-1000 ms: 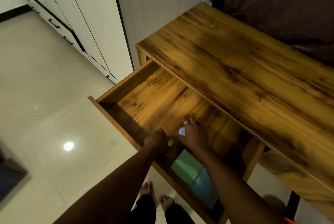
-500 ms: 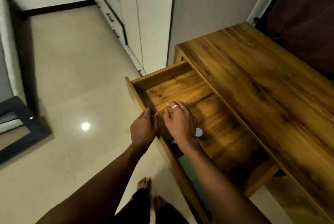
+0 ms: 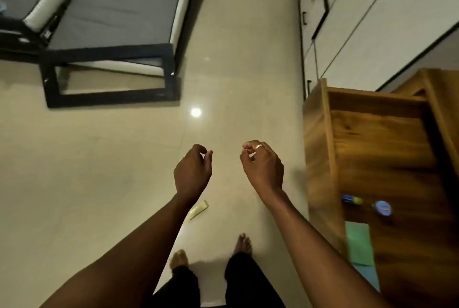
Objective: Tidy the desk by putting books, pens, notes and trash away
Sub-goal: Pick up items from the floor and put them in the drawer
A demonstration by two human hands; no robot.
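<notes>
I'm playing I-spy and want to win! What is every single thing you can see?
drawer: one, brown wood, open, right
green pad: one, green, in drawer
blue pad: one, blue, in drawer, next to green pad
round thing: one, blue, in drawer
blurry small thing: one, blue-yellow, in drawer
strip: one, pale green, on floor
mattress: one, grey, top left
frame: one, black, by mattress
cupboards: several, white, top right
feet: two, bare, bottom
left hand: one, empty
right hand: one, empty, silver ring
</notes>
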